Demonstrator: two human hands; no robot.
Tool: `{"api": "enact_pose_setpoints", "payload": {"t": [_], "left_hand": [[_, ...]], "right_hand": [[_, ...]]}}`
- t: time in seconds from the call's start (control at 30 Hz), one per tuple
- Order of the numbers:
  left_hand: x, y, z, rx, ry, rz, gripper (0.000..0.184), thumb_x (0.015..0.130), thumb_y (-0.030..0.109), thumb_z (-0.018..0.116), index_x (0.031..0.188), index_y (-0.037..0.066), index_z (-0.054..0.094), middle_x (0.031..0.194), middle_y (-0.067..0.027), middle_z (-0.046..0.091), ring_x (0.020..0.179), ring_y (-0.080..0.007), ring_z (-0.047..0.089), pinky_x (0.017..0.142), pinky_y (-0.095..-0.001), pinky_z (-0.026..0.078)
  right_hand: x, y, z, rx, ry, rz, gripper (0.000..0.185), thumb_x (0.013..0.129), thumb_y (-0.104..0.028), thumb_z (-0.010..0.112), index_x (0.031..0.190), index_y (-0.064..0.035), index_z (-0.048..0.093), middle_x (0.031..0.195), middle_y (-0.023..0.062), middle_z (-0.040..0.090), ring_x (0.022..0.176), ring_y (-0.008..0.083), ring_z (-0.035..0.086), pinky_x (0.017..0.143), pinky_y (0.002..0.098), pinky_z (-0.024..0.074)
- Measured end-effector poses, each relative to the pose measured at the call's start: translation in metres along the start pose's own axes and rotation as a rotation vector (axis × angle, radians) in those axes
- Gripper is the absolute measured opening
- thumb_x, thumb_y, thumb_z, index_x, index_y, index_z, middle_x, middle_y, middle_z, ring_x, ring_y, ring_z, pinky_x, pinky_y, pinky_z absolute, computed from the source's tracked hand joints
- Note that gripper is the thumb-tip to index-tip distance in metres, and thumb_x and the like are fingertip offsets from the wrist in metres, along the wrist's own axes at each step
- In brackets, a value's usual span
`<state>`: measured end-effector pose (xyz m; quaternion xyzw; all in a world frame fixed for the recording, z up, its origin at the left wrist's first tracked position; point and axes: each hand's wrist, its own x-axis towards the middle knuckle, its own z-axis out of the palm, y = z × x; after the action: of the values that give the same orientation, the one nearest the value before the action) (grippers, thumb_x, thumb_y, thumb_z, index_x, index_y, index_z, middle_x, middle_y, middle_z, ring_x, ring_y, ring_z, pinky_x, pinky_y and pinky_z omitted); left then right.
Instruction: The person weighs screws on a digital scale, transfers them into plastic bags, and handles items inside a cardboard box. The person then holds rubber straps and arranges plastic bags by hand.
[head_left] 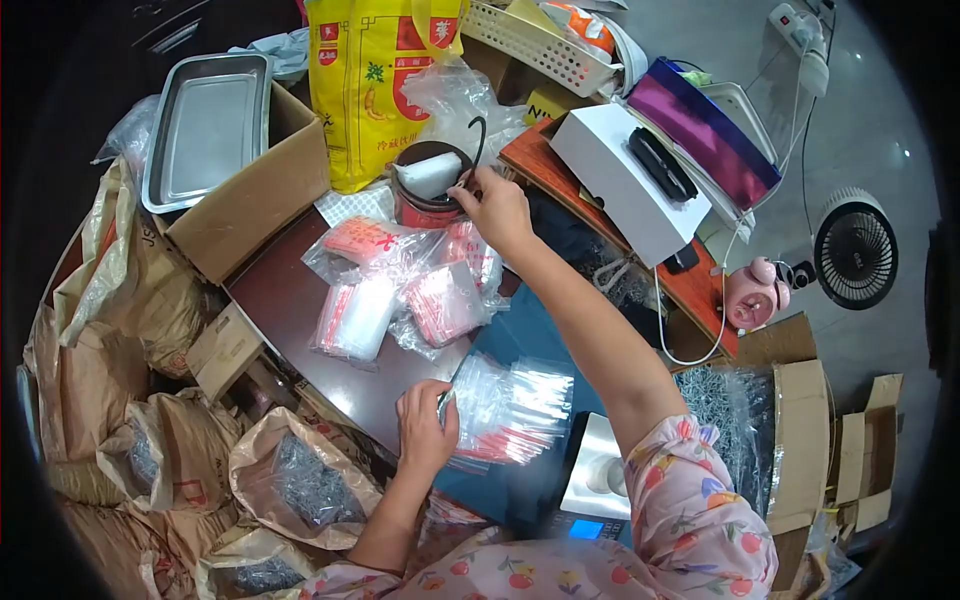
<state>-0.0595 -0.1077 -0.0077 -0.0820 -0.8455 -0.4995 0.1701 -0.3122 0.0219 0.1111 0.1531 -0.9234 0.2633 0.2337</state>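
My right hand (pixel 497 210) reaches to the rim of a dark red round container (pixel 425 212) at the back of the table. Its fingers are pinched together, and what they hold, if anything, is hidden. A white plastic bundle (pixel 430 175) sits in the container, and a black hooked rod (pixel 477 135) rises beside my fingers. My left hand (pixel 425 425) is closed at the table's front, with a small dark, shiny piece showing at its fingers that I cannot name. Right of it, clear zip bags with red edges (pixel 515 410) lie fanned on a blue mat (pixel 530 335).
Bundled zip bags (pixel 358 315) lie mid-table. A digital scale (pixel 590 500) stands close to my right arm. Cartons (pixel 255 180), a steel tray (pixel 210 130) and a yellow bag (pixel 365 90) stand behind. Paper sacks of metal pieces (pixel 310 480) line the left; a pink clock (pixel 755 295) stands right.
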Motion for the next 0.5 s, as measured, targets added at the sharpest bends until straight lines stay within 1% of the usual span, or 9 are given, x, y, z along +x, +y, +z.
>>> {"api": "enact_pose_setpoints", "payload": {"t": [0.1, 0.2, 0.3, 0.4, 0.43, 0.5], "left_hand": [[0.000, 0.000, 0.000, 0.008, -0.010, -0.003, 0.024, 0.079, 0.007, 0.060, 0.103, 0.003, 0.056, 0.104, -0.0159, 0.056, 0.101, -0.0338, 0.052, 0.090, -0.0412, 0.036], [0.000, 0.000, 0.000, 0.011, -0.011, 0.004, 0.024, 0.079, 0.007, 0.060, 0.103, 0.003, 0.056, 0.104, -0.0160, 0.056, 0.100, -0.0340, 0.052, 0.090, -0.0414, 0.037], [0.000, 0.000, 0.000, 0.003, -0.009, 0.001, 0.024, 0.080, 0.007, 0.060, 0.103, 0.003, 0.055, 0.104, -0.0161, 0.056, 0.100, -0.0342, 0.052, 0.090, -0.0415, 0.037], [0.000, 0.000, -0.001, 0.010, -0.005, 0.008, 0.024, 0.080, 0.007, 0.060, 0.103, 0.003, 0.055, 0.103, -0.0161, 0.056, 0.100, -0.0342, 0.052, 0.089, -0.0418, 0.037], [-0.001, 0.000, -0.001, 0.018, -0.009, 0.011, 0.025, 0.080, 0.007, 0.060, 0.104, 0.004, 0.055, 0.104, -0.0151, 0.056, 0.100, -0.0334, 0.052, 0.089, -0.0421, 0.036], [0.000, 0.000, -0.001, 0.030, -0.012, 0.025, 0.026, 0.080, 0.006, 0.060, 0.105, 0.005, 0.055, 0.105, -0.0131, 0.056, 0.102, -0.0318, 0.052, 0.089, -0.0428, 0.036]], "right_hand": [[-0.004, -0.004, -0.004, 0.067, -0.049, 0.003, 0.030, 0.080, -0.031, 0.068, 0.085, -0.0037, 0.057, 0.078, 0.0156, 0.064, 0.076, 0.0367, 0.063, 0.065, 0.0455, 0.0487], [-0.007, -0.002, -0.004, 0.049, -0.005, -0.024, 0.029, 0.080, -0.030, 0.068, 0.085, -0.0037, 0.057, 0.078, 0.0159, 0.064, 0.076, 0.0371, 0.063, 0.065, 0.0454, 0.0489], [-0.007, -0.003, -0.004, -0.007, -0.009, 0.022, 0.027, 0.081, -0.029, 0.067, 0.086, -0.0041, 0.058, 0.080, 0.0160, 0.065, 0.077, 0.0368, 0.063, 0.065, 0.0452, 0.0489], [-0.010, -0.005, -0.011, -0.046, -0.002, 0.015, 0.026, 0.081, -0.028, 0.067, 0.088, -0.0044, 0.059, 0.081, 0.0162, 0.065, 0.078, 0.0364, 0.063, 0.066, 0.0450, 0.0488], [-0.010, 0.001, -0.005, -0.090, 0.060, -0.023, 0.026, 0.080, -0.030, 0.070, 0.093, -0.0079, 0.066, 0.075, 0.0112, 0.066, 0.067, 0.0286, 0.065, 0.060, 0.0383, 0.0490], [-0.012, 0.005, -0.004, -0.090, 0.052, -0.015, 0.026, 0.080, -0.029, 0.070, 0.093, -0.0078, 0.066, 0.074, 0.0110, 0.066, 0.066, 0.0284, 0.064, 0.060, 0.0381, 0.0490]]}}
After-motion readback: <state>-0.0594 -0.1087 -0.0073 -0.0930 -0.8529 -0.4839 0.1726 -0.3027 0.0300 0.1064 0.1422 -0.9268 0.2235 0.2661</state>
